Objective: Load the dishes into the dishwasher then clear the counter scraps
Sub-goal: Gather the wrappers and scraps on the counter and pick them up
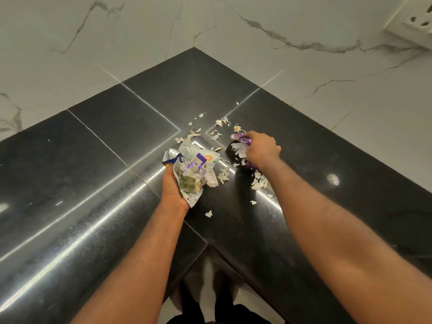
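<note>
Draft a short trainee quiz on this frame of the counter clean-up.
1. True or false: the left hand holds nothing.
2. What does the right hand grip? A) a sponge B) a purple wrapper C) a plate
3. Fill in: pale peel scraps lie loose on the black ____.
Key: 1. False: it holds crumpled wrappers with food scraps among them. 2. B. 3. counter.
</note>
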